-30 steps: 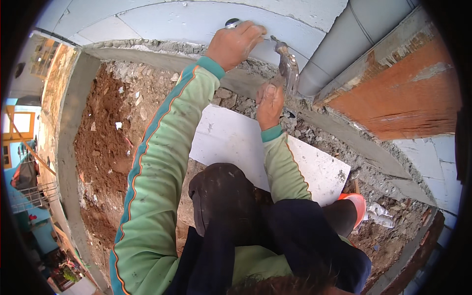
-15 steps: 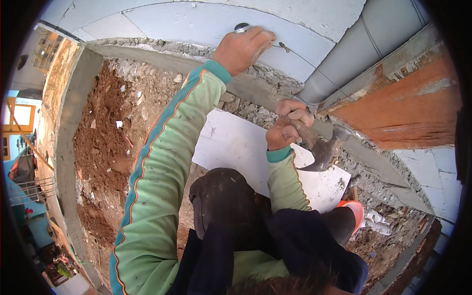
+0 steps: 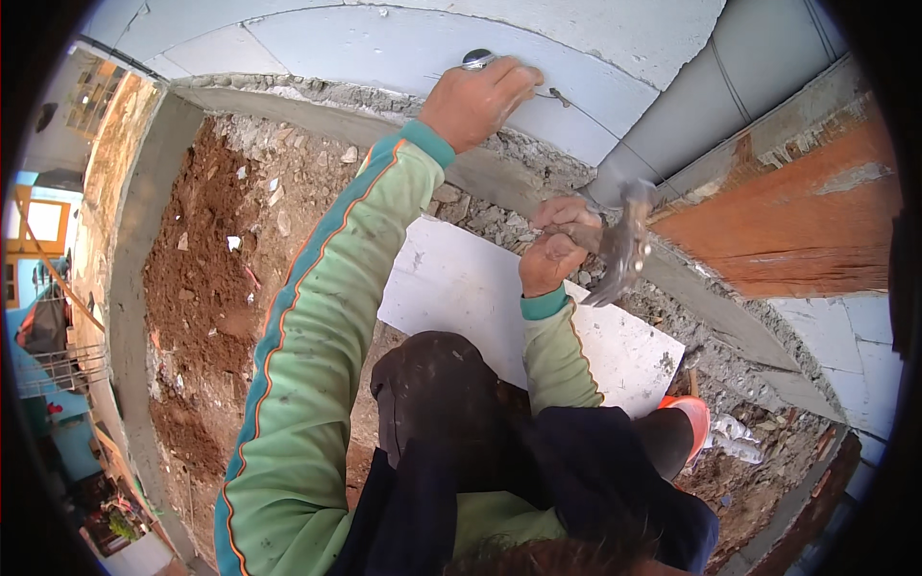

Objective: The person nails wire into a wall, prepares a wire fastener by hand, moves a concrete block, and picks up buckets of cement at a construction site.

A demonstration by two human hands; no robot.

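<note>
Pale block wall (image 3: 375, 43), white board (image 3: 451, 274) and claw hammer (image 3: 624, 242), hands apart.
The wall stands ahead of the left hand (image 3: 483, 101), placed against it, fingers bent; its grip cannot be determined. The board lies beneath the right hand (image 3: 559, 248), which is clamped around the hammer's handle; the blurred head projects rightward from it.

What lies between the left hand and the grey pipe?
The head view shows pale wall blocks, a small dark piece and a thin dark line between left hand and pipe.
</note>
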